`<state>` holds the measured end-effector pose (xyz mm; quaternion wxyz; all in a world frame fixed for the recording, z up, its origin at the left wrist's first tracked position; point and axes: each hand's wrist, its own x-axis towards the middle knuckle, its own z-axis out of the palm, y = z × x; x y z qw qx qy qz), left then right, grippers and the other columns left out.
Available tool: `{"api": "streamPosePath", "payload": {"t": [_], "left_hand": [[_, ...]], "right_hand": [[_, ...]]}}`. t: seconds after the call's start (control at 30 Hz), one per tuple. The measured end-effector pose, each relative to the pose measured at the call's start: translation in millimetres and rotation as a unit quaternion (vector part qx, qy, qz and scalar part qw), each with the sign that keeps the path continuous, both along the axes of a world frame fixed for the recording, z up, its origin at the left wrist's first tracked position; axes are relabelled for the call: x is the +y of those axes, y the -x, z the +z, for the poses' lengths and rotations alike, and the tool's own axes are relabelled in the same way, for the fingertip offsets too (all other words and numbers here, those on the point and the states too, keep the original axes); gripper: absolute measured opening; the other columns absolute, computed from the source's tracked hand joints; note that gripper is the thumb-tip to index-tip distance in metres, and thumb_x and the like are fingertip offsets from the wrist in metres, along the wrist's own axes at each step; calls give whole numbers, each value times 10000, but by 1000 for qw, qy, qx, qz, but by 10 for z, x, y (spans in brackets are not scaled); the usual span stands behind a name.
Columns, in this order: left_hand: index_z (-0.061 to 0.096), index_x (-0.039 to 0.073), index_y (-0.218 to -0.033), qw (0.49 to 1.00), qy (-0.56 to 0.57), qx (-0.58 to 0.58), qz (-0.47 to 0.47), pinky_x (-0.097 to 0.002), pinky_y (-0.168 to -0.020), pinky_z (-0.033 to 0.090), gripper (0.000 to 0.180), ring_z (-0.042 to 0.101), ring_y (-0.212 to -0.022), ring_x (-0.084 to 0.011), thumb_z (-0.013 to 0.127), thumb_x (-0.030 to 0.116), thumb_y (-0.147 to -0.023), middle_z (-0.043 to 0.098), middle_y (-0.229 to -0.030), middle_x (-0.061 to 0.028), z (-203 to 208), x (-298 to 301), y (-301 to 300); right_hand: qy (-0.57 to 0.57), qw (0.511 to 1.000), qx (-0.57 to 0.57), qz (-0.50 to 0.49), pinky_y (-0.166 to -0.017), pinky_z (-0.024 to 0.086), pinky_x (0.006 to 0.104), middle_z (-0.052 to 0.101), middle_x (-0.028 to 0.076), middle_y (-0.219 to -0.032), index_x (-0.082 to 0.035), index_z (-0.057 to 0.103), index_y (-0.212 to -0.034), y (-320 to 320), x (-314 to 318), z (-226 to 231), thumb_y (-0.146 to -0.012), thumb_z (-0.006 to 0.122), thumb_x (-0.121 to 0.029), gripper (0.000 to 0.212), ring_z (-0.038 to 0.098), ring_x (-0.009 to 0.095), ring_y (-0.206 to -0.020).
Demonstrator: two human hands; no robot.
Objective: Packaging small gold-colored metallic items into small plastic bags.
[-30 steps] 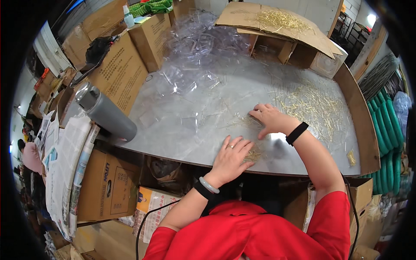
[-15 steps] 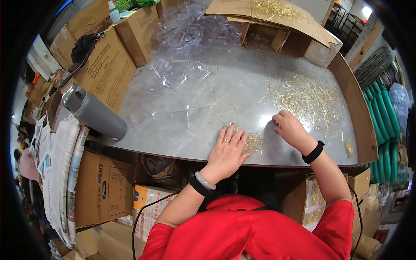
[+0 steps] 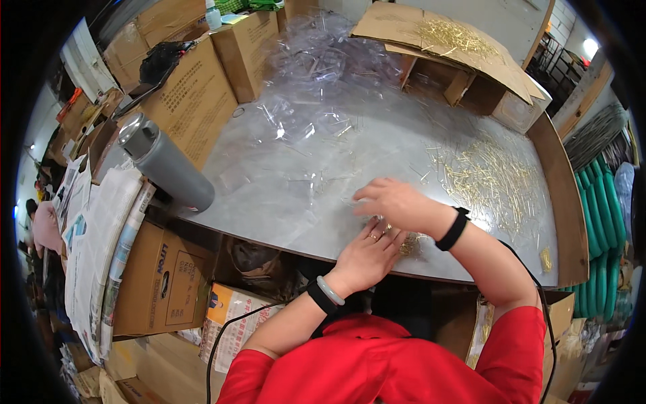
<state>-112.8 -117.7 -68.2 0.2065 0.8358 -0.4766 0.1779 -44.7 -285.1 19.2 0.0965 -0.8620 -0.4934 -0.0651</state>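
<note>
My left hand (image 3: 369,256) lies flat at the table's front edge, its fingers stretched out over a small heap of thin gold-coloured wire pieces (image 3: 409,245). Part of that heap is hidden under the fingers. Just above and beyond it, my right hand (image 3: 398,203) reaches across to the left, slightly blurred, its fingers extended and nothing visible in them. A wide scatter of the same wire pieces (image 3: 494,176) covers the right side of the grey table (image 3: 269,195). Some stray ones lie near the middle.
A grey bottle (image 3: 168,165) stands at the left edge beside folded newspapers (image 3: 111,236). Clear plastic pieces (image 3: 316,60) are heaped at the back. A cardboard shelf (image 3: 431,40) carries more wire at back right. Cardboard walls the table's left side; a board (image 3: 562,195) borders the right.
My right hand has moved left from beside the scattered wire to above my left hand, its fingers now extended. The whole view has shifted slightly; my left hand stays on the small heap.
</note>
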Motion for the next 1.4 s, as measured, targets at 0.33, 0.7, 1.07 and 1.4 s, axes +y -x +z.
{"api": "streamPosePath", "payload": {"t": [0.33,0.7,1.07,1.4], "left_hand": [[572,8,-1367,999,28,20,-2,-502,-1197,325,516,458,-1329,-364,645,254,-920,553,-1346,-140,-10,-44,12],[445,-97,-1433,994,18,61,83,-545,-1205,272,720,376,-1403,-427,681,341,-911,454,-1447,-264,101,-40,23],[469,6,-1458,998,-25,58,-17,-528,-1194,302,602,423,-1389,-393,649,264,-945,524,-1411,-177,77,5,-35],[389,-43,-1487,991,15,131,-29,-523,-1217,271,697,358,-1442,-415,668,294,-944,398,-1523,-230,64,45,-62]], "right_hand": [[69,993,2,-100,-1072,480,364,588,97,-1385,-35,608,-1280,281,-525,-208,-807,657,-63,477,525,290,-1325],[-37,963,21,-266,-880,533,450,631,192,-1097,-22,657,-1129,108,-737,-353,-839,558,41,313,629,392,-1018],[-88,970,133,-185,-946,511,425,652,162,-1143,-18,662,-1183,520,-606,-276,-818,588,46,378,612,381,-1099],[-64,929,91,-352,-977,498,444,635,176,-1242,-4,609,-1273,1187,-845,-121,-829,600,11,444,586,382,-1130]]}}
